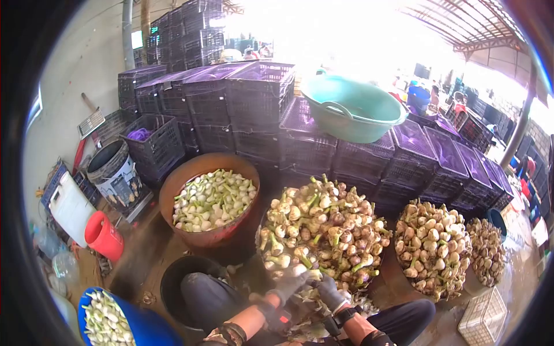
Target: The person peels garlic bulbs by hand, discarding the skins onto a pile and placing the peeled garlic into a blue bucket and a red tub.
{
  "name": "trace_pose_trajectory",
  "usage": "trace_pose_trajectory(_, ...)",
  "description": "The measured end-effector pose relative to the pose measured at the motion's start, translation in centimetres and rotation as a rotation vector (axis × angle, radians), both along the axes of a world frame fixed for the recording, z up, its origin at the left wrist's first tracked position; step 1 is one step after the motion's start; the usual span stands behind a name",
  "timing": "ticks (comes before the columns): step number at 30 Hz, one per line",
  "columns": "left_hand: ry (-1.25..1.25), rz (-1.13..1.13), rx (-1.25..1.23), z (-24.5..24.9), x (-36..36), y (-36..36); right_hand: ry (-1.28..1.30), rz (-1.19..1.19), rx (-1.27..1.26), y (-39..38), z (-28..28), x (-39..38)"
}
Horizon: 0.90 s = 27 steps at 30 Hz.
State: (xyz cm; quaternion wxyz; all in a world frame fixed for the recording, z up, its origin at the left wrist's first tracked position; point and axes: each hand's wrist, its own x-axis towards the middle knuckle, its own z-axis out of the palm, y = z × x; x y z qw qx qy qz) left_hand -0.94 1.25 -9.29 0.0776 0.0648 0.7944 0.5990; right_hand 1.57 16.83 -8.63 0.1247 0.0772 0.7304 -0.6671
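My left hand [287,286], in a dark grey glove, is closed round a pale garlic bulb [300,270] in front of my lap. Close beside it my right hand [330,293], also gloved, has its fingers curled in; what they hold is too small and blurred to make out. Just beyond both hands rises a large heap of untrimmed garlic bulbs [323,222] with dry skins and green stems. Loose garlic skins [309,314] lie below my hands. A black bucket [173,294] stands by my left knee.
Cleaned white garlic fills a reddish tub [245,228] and a blue tub [130,323]. More garlic heaps [433,248] stand to the right, near a white crate [483,317]. Stacked dark crates [259,98] carry a turquoise basin [369,130]. A red bucket [105,236] stands left.
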Motion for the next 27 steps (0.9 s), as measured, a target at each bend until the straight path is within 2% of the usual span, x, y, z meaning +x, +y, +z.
trace_pose_trajectory(1, 0.098, -0.014, -0.122, 0.2, -0.1, 0.2, -0.029, -0.022, -0.080, -0.3, 0.6, 0.1)
trace_pose_trajectory(2, 0.076, 0.239, -0.117, 9.4, 3.0, 0.6, -0.054, -0.039, -0.180, -0.9, 3.4, 0.5)
trace_pose_trajectory(4, 0.034, 0.189, -0.108, 7.3, 2.3, -0.2, -0.077, -0.082, -0.460, -1.8, 4.5, 0.8)
trace_pose_trajectory(6, -0.026, 0.142, -0.172, 3.4, 1.0, -1.1, -0.054, -0.026, -0.455, -1.7, 4.4, 1.0)
trace_pose_trajectory(7, 0.065, 0.114, -0.099, 1.2, 0.5, -1.5, -0.039, 0.001, -0.454, -1.6, 4.6, 1.0)
trace_pose_trajectory(8, 0.157, 0.083, -0.028, -0.8, 0.1, -1.8, 0.076, 0.101, -0.331, -1.4, 4.8, 1.0)
trace_pose_trajectory(10, -0.123, 0.077, 0.387, 4.7, 1.2, -2.0, 0.306, 0.295, -0.080, -0.5, 5.5, 1.3)
trace_pose_trajectory(13, -0.773, -0.181, 0.775, 7.1, 0.7, -3.2, 0.023, 0.407, -0.417, 0.2, 8.6, 1.8)
trace_pose_trajectory(14, -0.606, -0.186, 0.684, 8.3, 1.1, -3.1, 0.090, 0.405, -0.408, 0.5, 6.9, 1.6)
trace_pose_trajectory(15, -0.470, -0.243, 0.627, 5.4, 0.6, -3.2, 0.158, 0.402, -0.398, 0.7, 5.2, 1.5)
trace_pose_trajectory(16, -0.332, -0.298, 0.568, 0.3, -0.4, -3.2, 0.012, 0.304, -0.603, 0.2, 6.3, 1.9)
trace_pose_trajectory(17, -0.261, -0.284, 0.415, -0.7, -0.8, -3.3, -0.135, 0.202, -0.804, -0.4, 7.6, 2.3)
trace_pose_trajectory(18, -0.195, -0.267, 0.260, -1.7, -1.3, -3.4, 0.032, 0.205, -0.609, -0.6, 9.0, 2.7)
trace_pose_trajectory(20, -0.191, -0.090, -0.227, 1.6, -2.5, -3.4, 0.357, 0.205, -0.210, -1.0, 11.2, 3.1)
trace_pose_trajectory(23, 0.034, 0.244, -0.194, 9.1, 0.9, -2.3, -0.136, -0.127, -0.745, -1.9, 10.2, 2.0)
trace_pose_trajectory(24, 0.081, 0.212, -0.186, 8.6, 1.0, -1.8, -0.146, -0.217, -0.674, -2.2, 9.0, 1.7)
trace_pose_trajectory(27, -0.069, 0.185, -0.542, 10.3, 1.1, -0.8, 0.098, -0.097, -0.168, -2.9, 4.2, 1.2)
